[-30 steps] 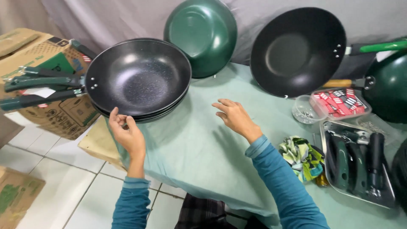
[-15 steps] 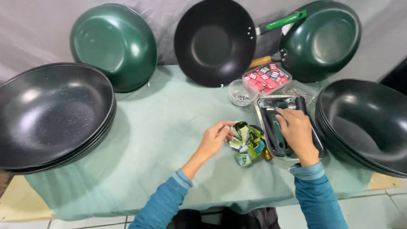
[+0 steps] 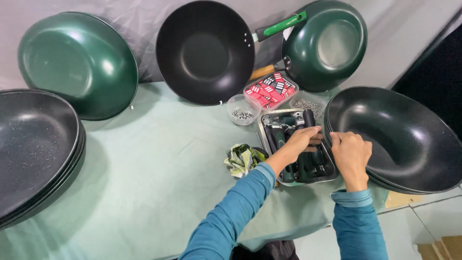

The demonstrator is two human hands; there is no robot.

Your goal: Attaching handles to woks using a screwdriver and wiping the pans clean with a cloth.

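Both hands have shifted right since a moment ago: the left hand (image 3: 299,142) has left the crumpled cloth (image 3: 243,159) and now reaches into the metal tray (image 3: 263,126), fingers curled over the dark handles (image 3: 308,166) lying there. Whether it grips one, I cannot tell. Close beside it, the right hand (image 3: 351,154) pinches the rim of the stacked black pans (image 3: 404,139).

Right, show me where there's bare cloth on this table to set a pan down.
The widest bare patch of the green cloth lies between the stacked pans at the left, the crumpled rag and the near edge. The right side is crowded: the metal tray, small cup, red box and right pan stack sit close, with both hands at the tray.
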